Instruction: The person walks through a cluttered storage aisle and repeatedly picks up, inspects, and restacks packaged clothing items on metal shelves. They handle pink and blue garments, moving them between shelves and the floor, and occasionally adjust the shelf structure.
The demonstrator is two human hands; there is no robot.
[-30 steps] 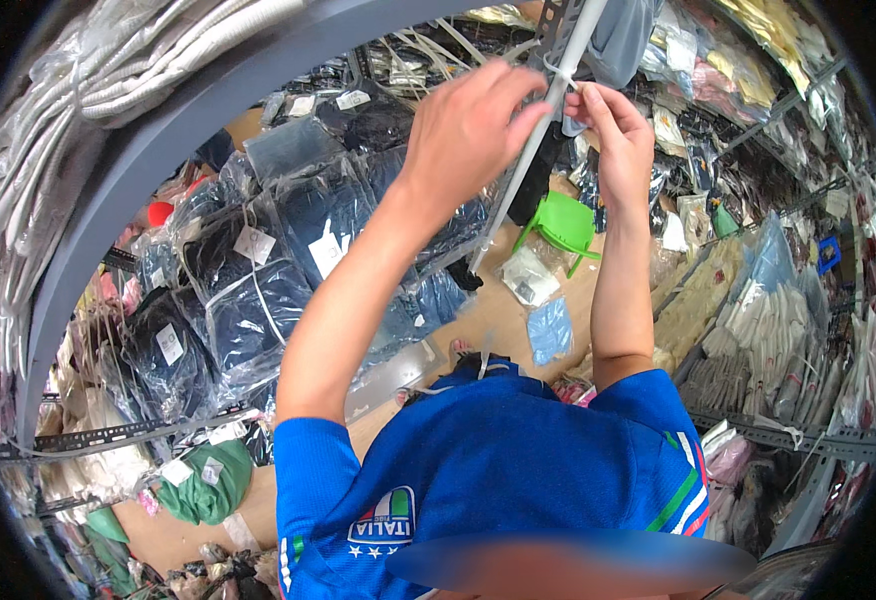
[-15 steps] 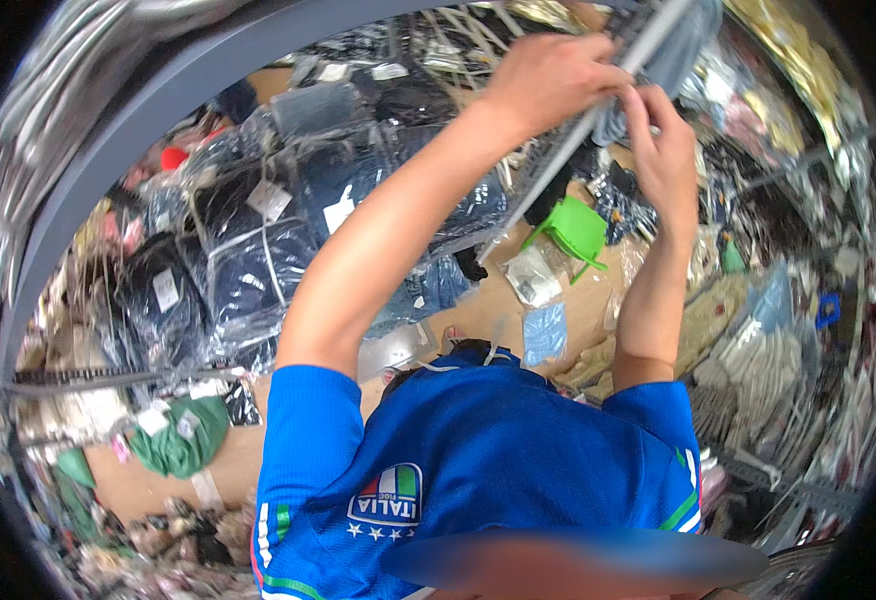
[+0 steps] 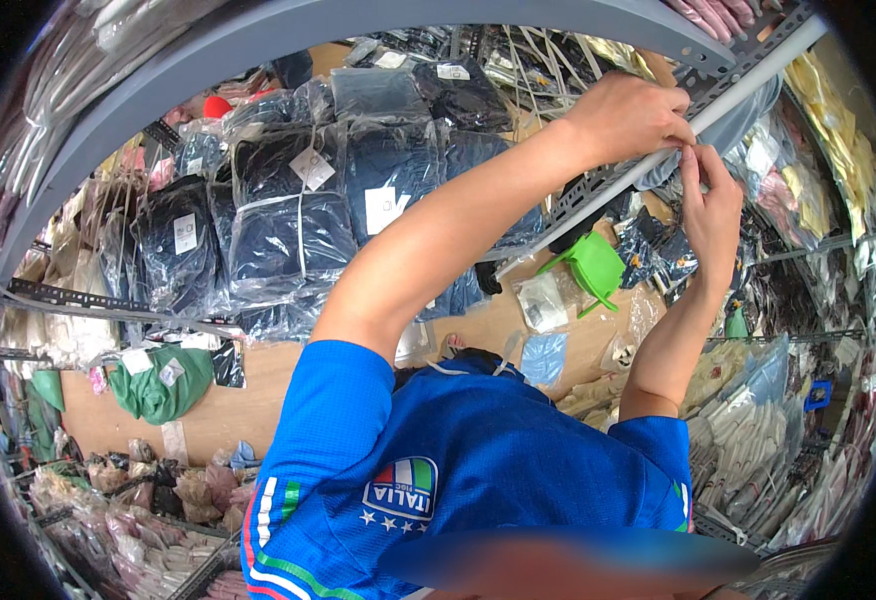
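Observation:
Both my hands meet at a long white rail (image 3: 758, 78) that slants along a perforated grey metal shelf bar (image 3: 576, 203). My left hand (image 3: 633, 118) bends over the rail from above, its fingertips pinched together at the rail's edge. From the other side, my right hand (image 3: 712, 195) has thumb and forefinger pinched at the same spot. Whatever lies between the fingertips is too small to make out. Bluish clear plastic (image 3: 753, 112) hangs just behind the rail, beside my right hand.
Plastic-wrapped dark jeans (image 3: 293, 240) are stacked at left. A curved grey beam (image 3: 288, 32) crosses above. Below the rail, a green stool (image 3: 596, 268) stands on a brown floor (image 3: 478, 330). A green bundle (image 3: 173, 385) lies lower left; bagged clothes (image 3: 748, 420) fill shelves at right.
The view has shifted, so the rail and both hands appear farther right and lower. The hands stay pinched together at the rail.

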